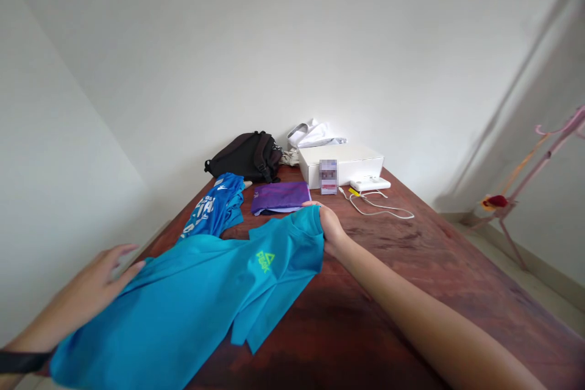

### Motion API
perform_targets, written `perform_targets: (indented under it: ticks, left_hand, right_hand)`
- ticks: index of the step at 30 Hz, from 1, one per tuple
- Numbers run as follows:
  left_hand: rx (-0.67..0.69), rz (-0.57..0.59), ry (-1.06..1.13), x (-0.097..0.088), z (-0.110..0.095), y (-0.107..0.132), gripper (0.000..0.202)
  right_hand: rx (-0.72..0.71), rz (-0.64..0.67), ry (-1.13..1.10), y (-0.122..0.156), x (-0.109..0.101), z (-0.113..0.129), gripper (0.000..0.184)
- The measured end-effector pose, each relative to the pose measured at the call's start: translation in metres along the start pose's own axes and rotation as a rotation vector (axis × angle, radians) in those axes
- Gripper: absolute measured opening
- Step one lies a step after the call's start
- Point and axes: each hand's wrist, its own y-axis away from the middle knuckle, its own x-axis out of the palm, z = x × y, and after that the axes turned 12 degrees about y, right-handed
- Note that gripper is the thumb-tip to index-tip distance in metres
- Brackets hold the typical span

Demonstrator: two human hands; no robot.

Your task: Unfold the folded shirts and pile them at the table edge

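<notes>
A teal T-shirt (196, 292) with a green logo lies spread across the dark red table (411, 268). My right hand (329, 228) reaches forward and is closed on the shirt's far edge near the collar. My left hand (86, 292) lies at the shirt's left side, fingers stretched out flat and touching the cloth. A black band sits on my left wrist.
Beyond the shirt lie a blue printed shirt (214, 210) and a folded purple cloth (281, 196). At the table's far end are a black backpack (247, 155), a white box (342, 161), white cloth (313, 133), a small white device (370, 183) with a cable (384, 210). A pink rack (543, 158) stands at right.
</notes>
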Motion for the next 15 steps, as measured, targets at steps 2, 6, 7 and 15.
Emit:
perform_targets:
  ticks: [2,6,7,15]
  left_hand:
    - [0.169,0.067,0.069,0.028,-0.037,-0.015,0.056]
    - [0.447,0.365,0.173,0.088,-0.142,-0.019,0.104]
    - [0.496,0.43,0.209,0.103,-0.165,-0.02,0.117]
    - [0.438,0.532,0.582,0.163,-0.231,-0.049,0.061]
  right_hand:
    - [-0.026,0.02,0.014,0.004,0.003,0.005,0.026]
    - [-0.074,0.035,0.023,0.015,0.009,0.018,0.022]
    - [-0.081,0.038,0.025,0.018,0.01,0.021,0.022]
    - [-0.101,0.058,0.004,0.027,0.013,0.029,0.02]
